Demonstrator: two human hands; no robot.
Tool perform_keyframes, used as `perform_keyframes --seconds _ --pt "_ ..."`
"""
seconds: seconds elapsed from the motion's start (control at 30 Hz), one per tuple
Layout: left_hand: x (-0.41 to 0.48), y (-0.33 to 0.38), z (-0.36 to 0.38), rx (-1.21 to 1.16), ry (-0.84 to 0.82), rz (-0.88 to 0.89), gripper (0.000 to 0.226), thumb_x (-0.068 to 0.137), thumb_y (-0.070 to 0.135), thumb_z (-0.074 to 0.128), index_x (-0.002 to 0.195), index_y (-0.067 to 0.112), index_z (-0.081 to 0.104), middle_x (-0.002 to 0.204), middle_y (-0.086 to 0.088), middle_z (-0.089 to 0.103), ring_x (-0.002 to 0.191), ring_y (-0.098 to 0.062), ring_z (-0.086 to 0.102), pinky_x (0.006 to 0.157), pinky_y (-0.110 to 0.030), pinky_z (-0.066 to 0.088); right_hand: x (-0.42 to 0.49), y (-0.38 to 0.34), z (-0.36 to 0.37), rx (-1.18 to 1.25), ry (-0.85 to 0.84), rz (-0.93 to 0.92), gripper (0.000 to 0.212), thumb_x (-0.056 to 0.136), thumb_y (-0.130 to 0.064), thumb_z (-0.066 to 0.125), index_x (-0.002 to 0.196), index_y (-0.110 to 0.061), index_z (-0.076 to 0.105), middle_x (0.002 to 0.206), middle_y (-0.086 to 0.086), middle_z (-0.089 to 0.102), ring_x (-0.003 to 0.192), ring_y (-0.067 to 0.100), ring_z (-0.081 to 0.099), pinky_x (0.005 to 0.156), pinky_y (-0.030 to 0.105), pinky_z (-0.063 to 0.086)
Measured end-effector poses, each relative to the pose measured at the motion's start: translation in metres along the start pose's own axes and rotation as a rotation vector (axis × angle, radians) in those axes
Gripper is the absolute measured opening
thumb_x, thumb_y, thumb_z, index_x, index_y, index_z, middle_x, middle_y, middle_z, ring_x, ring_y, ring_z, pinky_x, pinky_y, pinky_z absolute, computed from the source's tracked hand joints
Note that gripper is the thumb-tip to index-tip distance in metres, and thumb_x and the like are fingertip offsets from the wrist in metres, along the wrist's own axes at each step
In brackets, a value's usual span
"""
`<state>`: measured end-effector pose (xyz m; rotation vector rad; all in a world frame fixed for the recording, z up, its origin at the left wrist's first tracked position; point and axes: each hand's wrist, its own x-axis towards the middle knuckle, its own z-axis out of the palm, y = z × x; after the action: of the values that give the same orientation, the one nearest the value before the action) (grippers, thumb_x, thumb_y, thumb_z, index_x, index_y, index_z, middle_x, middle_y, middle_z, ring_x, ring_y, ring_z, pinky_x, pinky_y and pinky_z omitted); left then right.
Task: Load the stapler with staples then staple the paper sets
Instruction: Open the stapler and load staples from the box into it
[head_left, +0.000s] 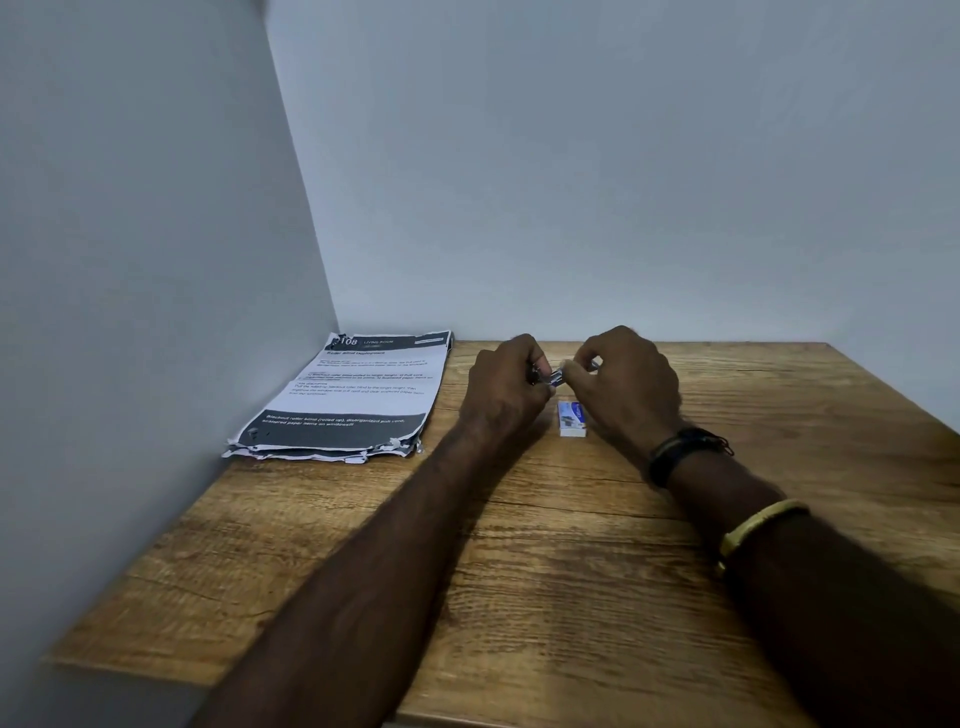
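Both hands meet above the table (519, 571): left hand (506, 387) grips the small metal stapler (549, 377), long axis running left-right, and right hand (626, 384) pinches its free end. Just below, nearer the right hand, lies the staple box (572, 419); the paper sets (353, 400) sit well left.

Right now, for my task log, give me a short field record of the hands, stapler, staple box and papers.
left hand: grips the left end of the stapler
right hand: pinches its right end
stapler: small, metal, held above the table; loading state unclear
staple box: on the table beneath the hands
paper stack: far left on the table, against the wall, untouched
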<state>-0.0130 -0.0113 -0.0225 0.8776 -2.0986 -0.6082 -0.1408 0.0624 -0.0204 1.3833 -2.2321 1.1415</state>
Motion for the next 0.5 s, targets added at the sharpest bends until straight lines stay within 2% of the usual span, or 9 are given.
perform_keyframes --seconds 0.07,0.2,0.33,0.5 --pt "-0.001 0.002 0.001 0.003 -0.002 0.014 0.023 0.075 0.009 0.079 0.078 0.024 0.062 0.077 0.008 0.071 0.076 -0.010 0.068 0.068 -0.028 0.053 0.002 -0.005 -0.002 -0.055 -0.014 0.019 0.018 0.079 -0.039 0.067 0.073 -0.023 0.072 0.090 -0.004 0.067 0.080 0.022 0.064 0.061 0.029 0.041" --pt "-0.003 0.005 0.002 0.047 -0.024 0.023 0.034 0.075 0.008 0.078 0.071 0.032 0.054 0.072 0.015 0.062 0.073 -0.007 0.062 0.060 -0.018 0.042 0.006 -0.015 -0.004 -0.134 -0.107 0.102 0.015 0.080 -0.028 0.070 0.073 -0.016 0.074 0.082 0.002 0.071 0.078 0.026 0.066 0.064 0.033 0.054" --pt "-0.005 0.007 0.001 0.056 -0.019 0.019 0.032 0.074 0.006 0.077 0.074 0.030 0.056 0.075 0.013 0.064 0.075 -0.008 0.063 0.061 -0.019 0.046 0.005 -0.022 -0.005 -0.169 -0.147 0.125 0.014 0.082 -0.024 0.070 0.073 -0.013 0.073 0.075 0.003 0.069 0.075 0.026 0.066 0.060 0.029 0.048" --pt "-0.007 0.010 -0.001 0.052 -0.044 0.000 0.032 0.076 0.004 0.077 0.075 0.028 0.057 0.078 0.010 0.064 0.076 -0.009 0.061 0.061 -0.021 0.043 0.006 -0.025 -0.005 -0.124 -0.184 0.181 0.017 0.084 -0.027 0.074 0.074 -0.012 0.071 0.074 0.005 0.070 0.073 0.027 0.068 0.061 0.030 0.052"
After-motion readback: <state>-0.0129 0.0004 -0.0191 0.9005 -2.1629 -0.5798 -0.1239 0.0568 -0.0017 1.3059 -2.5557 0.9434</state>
